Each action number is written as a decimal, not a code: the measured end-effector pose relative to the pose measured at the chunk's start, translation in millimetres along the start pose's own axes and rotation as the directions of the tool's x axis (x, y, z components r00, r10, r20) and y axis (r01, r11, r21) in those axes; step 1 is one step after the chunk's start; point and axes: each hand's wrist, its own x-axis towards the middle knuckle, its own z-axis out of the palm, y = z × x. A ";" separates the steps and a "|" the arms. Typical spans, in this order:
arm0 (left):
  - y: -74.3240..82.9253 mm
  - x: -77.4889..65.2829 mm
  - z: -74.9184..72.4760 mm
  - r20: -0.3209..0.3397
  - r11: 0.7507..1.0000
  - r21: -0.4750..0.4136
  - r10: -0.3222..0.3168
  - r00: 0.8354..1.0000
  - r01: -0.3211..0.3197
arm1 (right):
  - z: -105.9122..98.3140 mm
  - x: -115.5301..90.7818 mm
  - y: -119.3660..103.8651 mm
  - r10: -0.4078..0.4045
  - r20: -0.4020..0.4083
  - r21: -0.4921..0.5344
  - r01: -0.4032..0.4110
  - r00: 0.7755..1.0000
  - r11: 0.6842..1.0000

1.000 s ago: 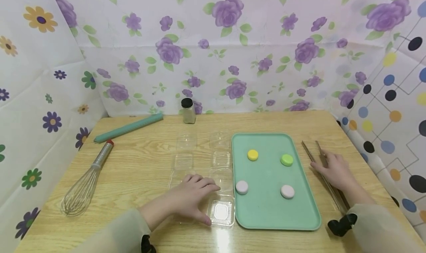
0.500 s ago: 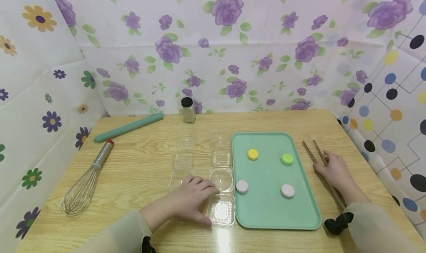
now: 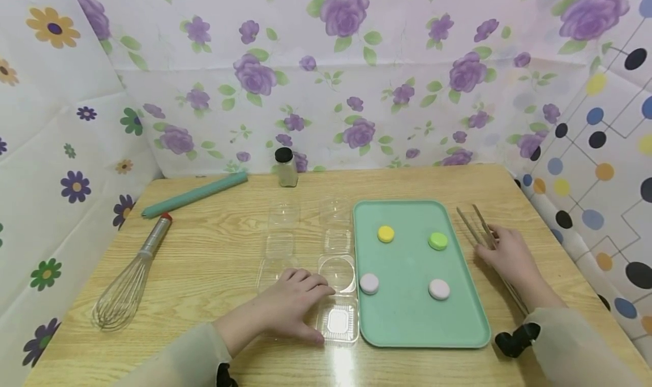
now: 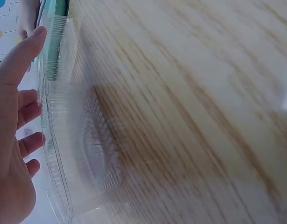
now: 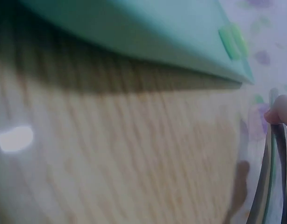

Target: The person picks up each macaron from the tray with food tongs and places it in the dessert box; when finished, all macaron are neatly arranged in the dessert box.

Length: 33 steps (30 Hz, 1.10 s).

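My right hand [image 3: 511, 259] grips a pair of metal tongs [image 3: 471, 227] right of the green tray, their two arms spread at the far tips. In the right wrist view the thumb presses along the tongs [image 5: 269, 172]. My left hand [image 3: 291, 305] rests over the clear plastic container [image 3: 338, 319], fingers spread and relaxed. The left wrist view has its fingertips at the rim of the container [image 4: 57, 154]. On the tray [image 3: 407, 327] lie a yellow macaron [image 3: 385, 234], a green macaron [image 3: 438, 241] and two pale pink ones, the left macaron [image 3: 369, 283] near the tray's edge.
A whisk [image 3: 129, 279] lies at the left of the wooden table, with a teal rolled cylinder [image 3: 196, 194] behind it. A small jar [image 3: 287, 172] with a black lid stands at the back. Flowered cloth [image 3: 331, 93] hangs behind the table.
My right hand has lifted the tongs slightly and shifted them a little left and away from me; their tips have drawn somewhat closer together. My left hand has stayed on the container.
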 end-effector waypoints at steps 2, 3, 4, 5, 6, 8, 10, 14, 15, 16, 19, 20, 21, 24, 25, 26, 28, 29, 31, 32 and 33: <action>0.4 -0.3 0.4 -0.007 1.000 0.014 0.007 1.000 -0.007 | -0.6 -0.4 -4.6 -0.004 -0.007 -0.005 0.004 1.000 1.000; 0.6 -0.4 0.6 -0.012 1.000 0.023 0.011 1.000 -0.010 | -0.8 -0.6 -6.5 -0.006 -0.009 -0.010 0.006 1.000 1.000; 0.7 -0.6 0.9 -0.016 0.999 0.029 0.014 1.000 -0.014 | -1.2 -0.8 -8.6 -0.010 -0.010 -0.014 0.010 1.000 1.000; 0.9 -0.8 1.0 -0.020 0.999 0.034 0.018 1.000 -0.017 | -1.6 -0.9 -10.7 -0.016 -0.012 -0.018 0.016 1.000 1.000; 1.0 -1.1 1.3 -0.023 0.999 0.038 0.021 1.000 -0.020 | -2.0 -1.1 -12.5 -0.022 -0.013 -0.024 0.022 1.000 0.999; 1.2 -1.5 1.6 -0.030 0.999 0.040 0.027 0.999 -0.026 | -3.4 -2.0 -16.1 -0.037 -0.014 -0.038 0.037 0.999 0.999; 1.4 -1.7 1.6 -0.035 0.999 0.035 0.032 0.999 -0.031 | -4.8 -3.3 -19.2 -0.055 -0.018 -0.054 0.054 0.998 0.997; 1.5 -2.3 1.5 -0.043 0.999 0.015 0.036 0.998 -0.036 | -7.9 -5.3 -24.8 -0.068 -0.011 -0.066 0.067 0.998 0.996; 1.5 -2.4 1.6 -0.044 0.999 0.012 0.038 0.998 -0.037 | -8.6 -5.4 -25.8 -0.067 -0.007 -0.063 0.066 0.998 0.996; 1.4 -2.4 1.6 -0.045 0.999 0.007 0.038 0.998 -0.038 | -9.2 -5.2 -26.7 -0.065 -0.004 -0.061 0.064 0.998 0.996; 1.4 -2.5 1.8 -0.045 0.999 -0.002 0.040 0.998 -0.041 | -11.8 -3.6 -27.8 -0.070 0.015 -0.062 0.071 0.997 0.996; 1.4 -2.6 1.8 -0.045 0.999 -0.005 0.040 0.998 -0.041 | -12.8 -2.8 -27.5 -0.078 0.025 -0.068 0.080 0.997 0.995; 1.4 -2.6 1.8 -0.045 0.999 -0.009 0.040 0.998 -0.040 | -13.9 -2.1 -27.0 -0.089 0.035 -0.072 0.092 0.995 0.993; 1.7 -2.7 1.5 -0.046 0.999 -0.014 0.036 0.998 -0.036 | -17.2 -1.3 -24.7 -0.131 0.074 -0.086 0.137 0.989 0.987; 1.8 -2.7 1.3 -0.046 0.999 -0.016 0.035 0.998 -0.035 | -18.1 -1.6 -24.0 -0.137 0.090 -0.087 0.145 0.987 0.986; 1.9 -2.6 1.1 -0.049 0.999 -0.016 0.033 0.998 -0.034 | -19.1 -2.1 -23.6 -0.142 0.107 -0.089 0.152 0.984 0.984; 2.3 -2.5 0.9 -0.053 0.999 -0.014 0.034 0.998 -0.035 | -20.8 -3.3 -22.8 -0.148 0.138 -0.090 0.161 0.979 0.983; 2.4 -2.4 0.9 -0.054 0.999 -0.014 0.034 0.998 -0.035 | -21.7 -4.2 -22.7 -0.149 0.150 -0.090 0.163 0.977 0.982; 2.7 -2.4 0.8 -0.054 0.999 -0.015 0.034 0.998 -0.035 | -23.0 -5.8 -22.8 -0.153 0.172 -0.097 0.171 0.973 0.980; 2.8 -2.4 0.8 -0.054 0.999 -0.014 0.034 0.998 -0.034 | -23.6 -6.4 -22.7 -0.156 0.180 -0.100 0.175 0.971 0.979; 2.9 -2.3 0.8 -0.052 0.999 -0.015 0.033 0.998 -0.033 | -24.1 -6.8 -22.6 -0.158 0.188 -0.100 0.179 0.969 0.979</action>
